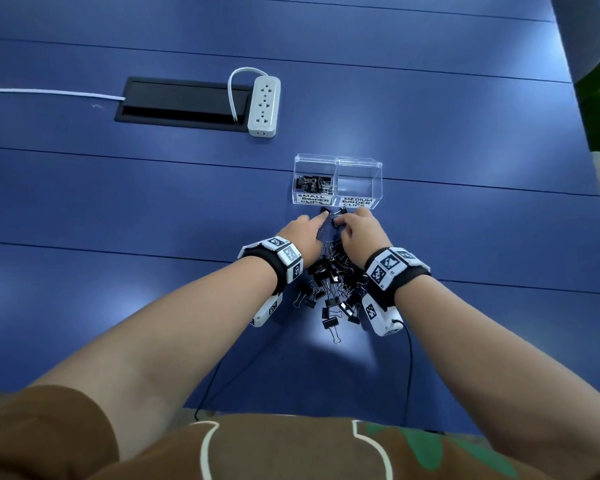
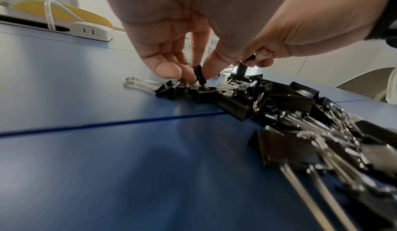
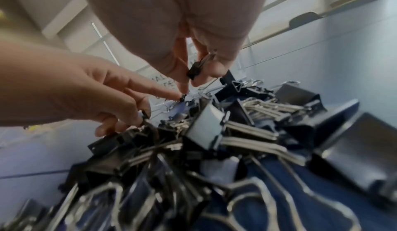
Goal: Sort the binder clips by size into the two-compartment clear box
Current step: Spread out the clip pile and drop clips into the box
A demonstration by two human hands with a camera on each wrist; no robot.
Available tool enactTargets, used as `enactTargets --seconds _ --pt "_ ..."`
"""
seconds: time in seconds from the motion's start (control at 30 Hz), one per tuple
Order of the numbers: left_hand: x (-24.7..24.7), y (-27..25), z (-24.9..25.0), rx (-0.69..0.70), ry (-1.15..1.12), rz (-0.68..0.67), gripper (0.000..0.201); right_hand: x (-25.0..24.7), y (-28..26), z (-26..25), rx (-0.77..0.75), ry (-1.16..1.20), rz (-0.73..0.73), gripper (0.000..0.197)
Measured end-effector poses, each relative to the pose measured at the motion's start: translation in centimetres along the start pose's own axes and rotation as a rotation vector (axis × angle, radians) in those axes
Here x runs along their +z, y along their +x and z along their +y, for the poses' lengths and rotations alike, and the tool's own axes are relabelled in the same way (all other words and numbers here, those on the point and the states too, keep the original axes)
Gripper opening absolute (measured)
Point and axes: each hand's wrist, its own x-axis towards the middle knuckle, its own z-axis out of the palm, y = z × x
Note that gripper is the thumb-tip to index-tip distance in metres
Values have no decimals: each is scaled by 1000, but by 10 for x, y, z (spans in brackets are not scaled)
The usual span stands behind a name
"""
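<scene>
Pinching a small black clip (image 2: 199, 75) at the far end of the pile of clips (image 1: 331, 282), the left hand (image 1: 300, 239) hides part of it. The right hand (image 1: 361, 230) pinches another small clip (image 3: 196, 69) by its wire handles. Near clips look blurry in both wrist views. Just past the pile stands the clear box (image 1: 336, 180), small clips in its left half. All sit on a blue desk (image 1: 153, 202), with a white power strip (image 1: 264, 106) farther off.

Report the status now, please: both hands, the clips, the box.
Left hand pinching small clip at pile's far edge. Right hand holding another clip. Box: small side holds clips, medium side empty. Nothing blocking.
</scene>
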Motion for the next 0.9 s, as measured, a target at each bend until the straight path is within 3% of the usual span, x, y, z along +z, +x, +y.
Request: enactTargets --seconds 0.27,0.43,0.57,0.73,0.9 --pt "1 -10 -18 4 -79 114 39 5 0 -3 -10 -33 -24 27" --pt "0 -4 -14 -6 -140 152 55 7 7 -6 3 -88 -60 25" --pt "4 5 -6 -62 -102 115 52 7 8 -9 -22 -108 -100 18" --pt "4 8 2 -97 -35 124 35 -16 5 -13 81 181 34 8" --pt "4 7 9 -12 121 148 29 -54 27 -35 128 499 39 11"
